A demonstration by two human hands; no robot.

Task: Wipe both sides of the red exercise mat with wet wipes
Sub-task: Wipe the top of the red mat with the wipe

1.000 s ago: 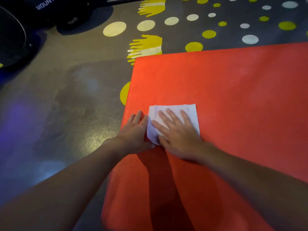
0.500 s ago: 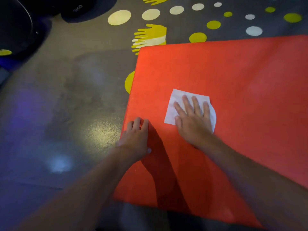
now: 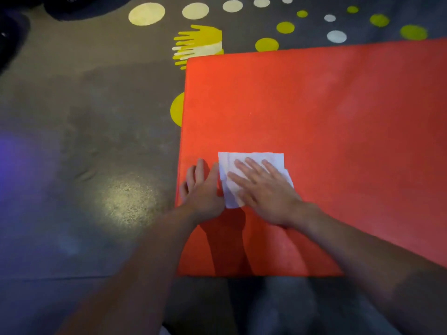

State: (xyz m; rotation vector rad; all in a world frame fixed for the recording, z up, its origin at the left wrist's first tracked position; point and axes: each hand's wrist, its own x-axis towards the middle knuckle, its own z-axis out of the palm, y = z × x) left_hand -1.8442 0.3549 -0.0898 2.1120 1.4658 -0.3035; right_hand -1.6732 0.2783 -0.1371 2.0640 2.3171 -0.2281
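The red exercise mat (image 3: 314,112) lies flat on the floor and fills the right half of the view. A white wet wipe (image 3: 229,180) is spread on the mat near its left edge. My right hand (image 3: 263,189) presses flat on the wipe with straight, spread fingers. My left hand (image 3: 200,187) rests flat on the mat's left edge, fingers straight, right beside the wipe's left side.
The grey floor (image 3: 84,141) carries yellow and white dots and a yellow handprint marking (image 3: 198,44) beyond the mat's far left corner. Dark gym equipment (image 3: 79,6) sits at the top left. My legs show below the mat's near edge.
My right hand has slid the wipe back to the left and toward me, up against my left hand. My left hand has stayed on the mat's left edge.
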